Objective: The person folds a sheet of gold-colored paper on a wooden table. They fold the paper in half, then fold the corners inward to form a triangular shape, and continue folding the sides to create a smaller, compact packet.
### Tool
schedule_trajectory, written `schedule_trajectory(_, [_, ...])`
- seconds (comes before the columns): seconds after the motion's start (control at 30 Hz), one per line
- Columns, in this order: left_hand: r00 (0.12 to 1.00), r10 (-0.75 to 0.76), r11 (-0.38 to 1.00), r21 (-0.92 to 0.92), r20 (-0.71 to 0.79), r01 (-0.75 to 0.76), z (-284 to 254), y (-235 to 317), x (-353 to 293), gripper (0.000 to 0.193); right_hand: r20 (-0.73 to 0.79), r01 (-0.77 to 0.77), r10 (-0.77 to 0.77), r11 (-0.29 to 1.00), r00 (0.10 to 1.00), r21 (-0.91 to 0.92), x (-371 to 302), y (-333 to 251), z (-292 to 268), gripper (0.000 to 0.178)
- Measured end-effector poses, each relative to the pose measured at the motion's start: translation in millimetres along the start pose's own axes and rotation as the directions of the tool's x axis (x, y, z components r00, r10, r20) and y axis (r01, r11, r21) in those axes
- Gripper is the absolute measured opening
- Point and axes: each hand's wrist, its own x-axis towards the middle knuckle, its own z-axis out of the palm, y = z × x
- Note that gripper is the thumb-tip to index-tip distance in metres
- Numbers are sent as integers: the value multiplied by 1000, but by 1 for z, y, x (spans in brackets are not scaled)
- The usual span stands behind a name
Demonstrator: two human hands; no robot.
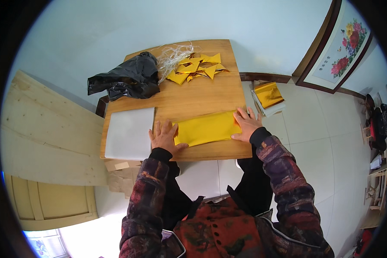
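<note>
A folded sheet of shiny gold paper [207, 128] lies lengthwise near the front edge of the wooden table [193, 98]. At its left end my left hand [164, 136] rests with fingers spread, the thumb along the paper's lower corner. My right hand [247, 124] lies over the right end, fingers also apart and thumb at the near corner. Both palms press down rather than grip. Beside my left hand is a flat stack of pale grey-white sheets [130, 132].
Toward the back stand a crumpled black plastic bag [135, 77], tangled clear string [173, 59] and several folded gold paper pieces [198, 68]. Right of the table, gold paper [268, 94] tops a pile on the floor. A wooden board [51, 129] leans at left; a framed flower picture [340, 51] stands at right.
</note>
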Motion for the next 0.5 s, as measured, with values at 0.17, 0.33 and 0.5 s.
schedule_trajectory(0.17, [999, 15, 1000, -15, -37, -16, 1, -2, -1, 81, 7, 7, -6, 999, 1000, -54, 2, -3, -6, 98])
schedule_trajectory(0.33, [1000, -12, 999, -41, -27, 10, -5, 2, 4, 64, 14, -1, 1, 1000, 1000, -9, 3, -3, -10, 86])
schedule_trajectory(0.5, [998, -42, 999, 28, -40, 43, -10, 11, 13, 50, -51, -22, 24, 999, 998, 42, 6, -6, -9, 67])
